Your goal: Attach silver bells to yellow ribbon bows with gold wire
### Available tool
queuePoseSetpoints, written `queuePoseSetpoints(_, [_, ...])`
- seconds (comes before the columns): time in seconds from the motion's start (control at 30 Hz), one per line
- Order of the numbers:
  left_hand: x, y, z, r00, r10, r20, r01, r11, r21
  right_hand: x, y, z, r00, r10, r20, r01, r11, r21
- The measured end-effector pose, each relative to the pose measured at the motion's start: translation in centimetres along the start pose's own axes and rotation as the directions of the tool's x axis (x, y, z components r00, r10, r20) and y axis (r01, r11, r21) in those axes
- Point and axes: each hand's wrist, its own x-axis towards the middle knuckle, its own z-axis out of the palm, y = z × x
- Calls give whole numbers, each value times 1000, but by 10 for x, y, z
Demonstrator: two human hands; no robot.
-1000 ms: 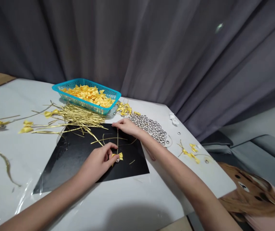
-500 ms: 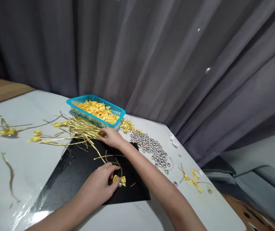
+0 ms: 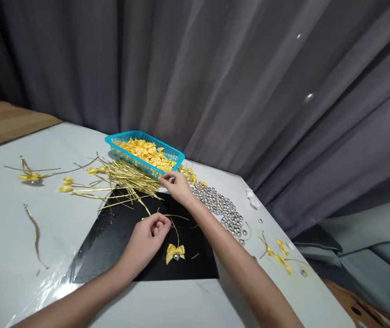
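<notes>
My left hand (image 3: 150, 234) is closed in a pinch above the black mat (image 3: 113, 255). Its fingertips hold the upper end of a thin gold tie (image 3: 177, 232), which runs down to a yellow ribbon bow (image 3: 175, 250) with a silver bead (image 3: 176, 257) at its middle. My right hand (image 3: 177, 186) reaches to the right end of a heap of gold ties (image 3: 131, 176). Its thumb and forefinger curl together there, and whatever they hold is too small to make out.
Behind the ties stands a blue basket (image 3: 131, 159) full of yellow bows. Several silver beads (image 3: 218, 205) lie scattered on the white table (image 3: 3, 218) to the right. More bows (image 3: 279, 259) lie near the right edge, and a grey curtain (image 3: 215, 82) hangs behind.
My left hand has come off the bow and moved up to the tie's end, leaving the bow and bead uncovered. My right hand has drawn slightly toward the heap's right end. The view has shifted slightly.
</notes>
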Motion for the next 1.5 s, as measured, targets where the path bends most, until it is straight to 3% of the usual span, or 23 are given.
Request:
queuePoseSetpoints(0.2, [0, 1, -2, 997, -75, -37, 69, 986, -155, -16, -4, -15, 987, -45, -152, 41, 999, -32])
queuePoseSetpoints(0.3, [2, 6, -6, 995, -99, -12, 93, 964, -248, -41, -17, -26, 967, -126, -220, 106, 989, -102])
queuePoseSetpoints(0.43, [5, 11, -8, 995, -96, 25, 98, 931, -352, -98, -37, -38, 937, -330, -112, 301, 929, -214])
queuePoseSetpoints(0.5, [3, 11, -6, 992, -109, 61, 124, 904, -409, -127, -43, -41, 838, -545, 6, 504, 769, -393])
queuePoseSetpoints(0.53, [0, 11, -4, 989, -121, 88, 148, 884, -444, -138, -44, -41, 826, -564, 16, 522, 753, -401])
queuePoseSetpoints(0.57, [-2, 11, -2, 983, -137, 122, 180, 858, -481, -148, -46, -41, 840, -543, -17, 507, 795, -333])
queuePoseSetpoints(0.63, [-8, 12, 3, 963, -172, 209, 261, 793, -551, -161, -48, -41, 923, -367, -118, 365, 930, -41])
queuePoseSetpoints(0.7, [-13, 13, 6, 935, -198, 293, 341, 721, -603, -166, -50, -41, 985, -133, -107, 163, 924, 347])
queuePoseSetpoints(0.77, [-16, 15, 6, 921, -223, 320, 383, 668, -637, -165, -52, -42, 998, 56, -11, -33, 726, 687])
queuePoseSetpoints(0.83, [-15, 17, 4, 919, -270, 287, 394, 631, -668, -162, -55, -45, 981, 156, 113, -175, 478, 861])
queuePoseSetpoints(0.9, [-12, 19, 1, 921, -308, 239, 383, 594, -707, -158, -55, -51, 952, 234, 199, -264, 293, 919])
queuePoseSetpoints(0.97, [-10, 21, -1, 916, -337, 215, 381, 573, -726, -156, -53, -57, 917, 328, 226, -293, 173, 940])
queuePoseSetpoints(1.07, [-9, 23, -2, 896, -404, 183, 398, 549, -735, -154, -47, -67, 890, 408, 206, -255, 69, 965])
queuePoseSetpoints(1.17, [-11, 25, -2, 877, -435, 203, 425, 507, -750, -154, -39, -72, 894, 382, 235, -241, -32, 970])
queuePoseSetpoints(1.23, [-12, 27, -2, 869, -438, 230, 445, 486, -752, -153, -35, -70, 892, 363, 269, -263, -67, 962])
queuePoseSetpoints(1.4, [-13, 33, -1, 853, -480, 203, 421, 404, -812, -152, -33, -57, 868, 400, 294, -318, -8, 948])
queuePoseSetpoints(1.5, [-12, 34, -2, 844, -501, 191, 404, 360, -841, -153, -34, -50, 843, 404, 354, -368, -45, 929])
